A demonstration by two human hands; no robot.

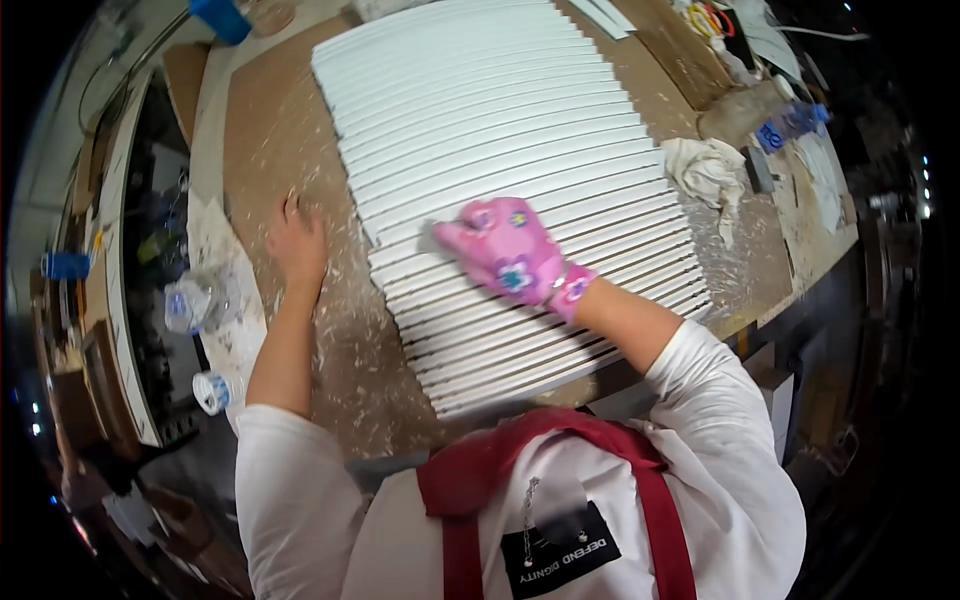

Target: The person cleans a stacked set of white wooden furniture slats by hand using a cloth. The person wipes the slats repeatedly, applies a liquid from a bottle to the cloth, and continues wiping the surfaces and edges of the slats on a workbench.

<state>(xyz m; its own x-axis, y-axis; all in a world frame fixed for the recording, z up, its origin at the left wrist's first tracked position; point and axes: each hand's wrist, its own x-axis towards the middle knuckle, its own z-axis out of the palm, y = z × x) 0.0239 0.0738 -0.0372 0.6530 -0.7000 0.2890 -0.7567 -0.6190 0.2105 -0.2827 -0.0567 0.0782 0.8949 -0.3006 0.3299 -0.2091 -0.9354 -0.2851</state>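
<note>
Long, thin white strips (480, 110) lie side by side in a wide sheet across the brown work board (275, 110), with narrow dark gaps between them. My right hand (510, 250), in a pink flowered glove, is closed and presses on the strips around their middle. A pale, blurred bit of something shows at its fingertips, too indistinct to name. To the left of the strips, my bare left hand (298, 243) rests on the board with its fingers stretched out. It holds nothing.
Right of the strips lie a crumpled cream cloth (706, 172), a dark block (758, 170) and a plastic bottle (790, 125). Along the left edge are a clear bottle (195, 302) and a white container (212, 391). A blue container (221, 18) stands at the far left.
</note>
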